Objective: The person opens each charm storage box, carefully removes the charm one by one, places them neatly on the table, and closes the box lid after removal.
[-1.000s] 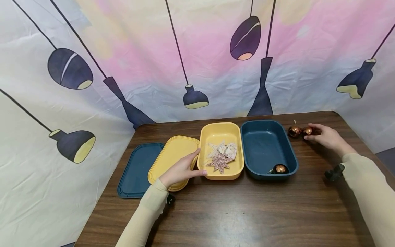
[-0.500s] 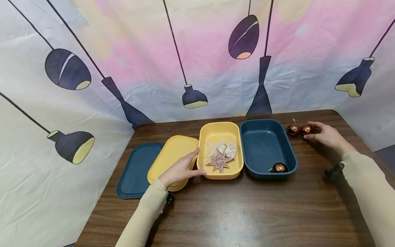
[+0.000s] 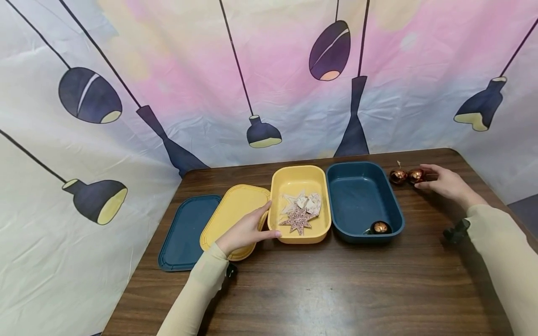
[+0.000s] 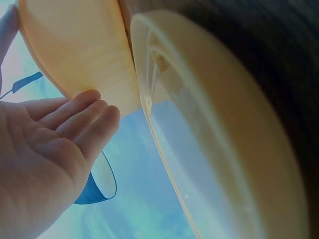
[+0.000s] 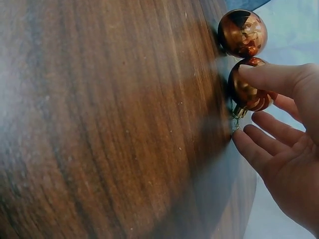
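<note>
My left hand (image 3: 248, 228) rests against the left side of a yellow box (image 3: 299, 240), fingers nearly straight along its wall and thumb at the front corner. In the box lie a glittery pink star (image 3: 299, 219), a paler star (image 3: 291, 201) and a whitish piece (image 3: 313, 204) of unclear shape. At the far right, my right hand (image 3: 449, 185) pinches a shiny copper bauble (image 5: 245, 89) on the table between thumb and fingers. A second copper bauble (image 5: 242, 33) touches it. Another dark copper bauble (image 3: 380, 227) sits in the front right corner of the blue box (image 3: 401, 219).
The two boxes stand side by side on a brown wooden table (image 3: 319, 289). On their left, a yellow lid (image 3: 235, 210) overlaps a blue lid (image 3: 185, 238). A fabric backdrop (image 3: 201, 93) with printed lamps hangs behind the table's back edge.
Both hands keep their places at the yellow box and the bauble. The head view has shifted slightly; nothing else has visibly moved.
</note>
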{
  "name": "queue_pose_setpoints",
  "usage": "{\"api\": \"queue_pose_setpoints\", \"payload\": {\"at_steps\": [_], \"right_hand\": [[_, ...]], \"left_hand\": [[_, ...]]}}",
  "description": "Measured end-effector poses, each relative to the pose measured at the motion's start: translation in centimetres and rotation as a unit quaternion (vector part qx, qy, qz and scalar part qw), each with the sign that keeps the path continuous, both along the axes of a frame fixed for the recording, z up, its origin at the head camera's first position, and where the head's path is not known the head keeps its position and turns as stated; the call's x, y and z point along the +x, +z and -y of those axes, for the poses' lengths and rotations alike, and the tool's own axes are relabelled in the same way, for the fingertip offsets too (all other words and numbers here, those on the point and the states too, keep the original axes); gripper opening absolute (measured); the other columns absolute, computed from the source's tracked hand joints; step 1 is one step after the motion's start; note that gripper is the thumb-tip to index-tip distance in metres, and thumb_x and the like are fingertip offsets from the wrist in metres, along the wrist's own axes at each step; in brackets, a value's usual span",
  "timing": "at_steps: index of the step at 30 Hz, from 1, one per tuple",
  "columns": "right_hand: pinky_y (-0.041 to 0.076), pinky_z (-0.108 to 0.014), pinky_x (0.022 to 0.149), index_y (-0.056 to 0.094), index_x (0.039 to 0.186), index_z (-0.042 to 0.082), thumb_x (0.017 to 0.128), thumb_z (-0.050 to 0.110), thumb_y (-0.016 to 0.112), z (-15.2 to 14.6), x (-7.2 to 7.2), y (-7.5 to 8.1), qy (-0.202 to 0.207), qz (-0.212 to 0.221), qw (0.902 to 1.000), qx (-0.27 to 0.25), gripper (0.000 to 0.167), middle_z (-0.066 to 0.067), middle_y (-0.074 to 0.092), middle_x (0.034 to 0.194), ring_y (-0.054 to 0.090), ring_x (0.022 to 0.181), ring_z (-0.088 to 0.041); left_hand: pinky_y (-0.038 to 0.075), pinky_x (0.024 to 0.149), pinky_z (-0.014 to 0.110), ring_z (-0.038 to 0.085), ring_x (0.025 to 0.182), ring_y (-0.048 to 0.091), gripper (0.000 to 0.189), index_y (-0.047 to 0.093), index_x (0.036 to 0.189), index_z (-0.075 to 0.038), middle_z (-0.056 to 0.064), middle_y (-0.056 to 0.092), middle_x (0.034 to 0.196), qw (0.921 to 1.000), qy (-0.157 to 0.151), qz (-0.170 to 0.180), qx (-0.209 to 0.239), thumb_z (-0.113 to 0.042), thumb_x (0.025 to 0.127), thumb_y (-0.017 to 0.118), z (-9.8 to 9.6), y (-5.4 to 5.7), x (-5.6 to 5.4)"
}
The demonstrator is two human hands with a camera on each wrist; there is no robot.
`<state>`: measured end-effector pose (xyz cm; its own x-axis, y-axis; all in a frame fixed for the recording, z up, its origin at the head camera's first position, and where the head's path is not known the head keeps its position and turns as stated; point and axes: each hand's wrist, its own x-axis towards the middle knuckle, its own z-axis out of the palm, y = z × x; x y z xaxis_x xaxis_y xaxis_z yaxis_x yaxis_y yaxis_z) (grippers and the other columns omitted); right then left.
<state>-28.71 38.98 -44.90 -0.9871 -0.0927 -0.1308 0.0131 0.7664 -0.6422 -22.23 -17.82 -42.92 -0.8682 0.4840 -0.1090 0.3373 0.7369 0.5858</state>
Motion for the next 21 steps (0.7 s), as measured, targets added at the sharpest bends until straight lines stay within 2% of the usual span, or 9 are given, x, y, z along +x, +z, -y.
{"api": "queue_pose_setpoints", "payload": {"at_steps": [5,12,21], "right_hand": [[0.029,-0.071,0.103,0.015,0.157,-0.009,0.099,0.033,0.065,-0.1,0.0,0.1,0.004,0.002,1.0000,-0.005,0.087,-0.043,0.027,0.148,0.032,0.131,-0.061],[0.039,-0.068,0.098,0.012,0.158,-0.008,0.100,0.033,0.065,-0.1,-0.1,0.3,0.014,0.007,0.9997,-0.021,0.089,-0.043,0.026,0.149,0.040,0.128,-0.059],[0.033,-0.071,0.098,0.010,0.158,-0.006,0.100,0.036,0.064,-0.7,-0.1,1.8,0.016,-0.002,0.9999,-0.001,0.090,-0.044,0.024,0.148,0.032,0.129,-0.061]], "left_hand": [[0.032,0.117,0.043,0.023,0.147,0.032,0.104,0.017,0.162,-0.013,0.009,0.031,0.162,1.0000,0.001,0.000,-0.001,-0.055,0.086,0.076,0.0,0.0,0.0],[0.032,0.116,0.045,0.025,0.147,0.032,0.104,0.019,0.162,-0.009,0.010,0.030,0.162,0.9999,-0.004,-0.009,0.002,-0.055,0.087,0.075,0.1,0.1,0.1],[0.032,0.116,0.044,0.023,0.147,0.032,0.104,0.019,0.162,-0.009,0.010,0.030,0.162,0.9999,-0.007,-0.006,0.009,-0.054,0.087,0.075,-0.1,0.1,0.1]]}}
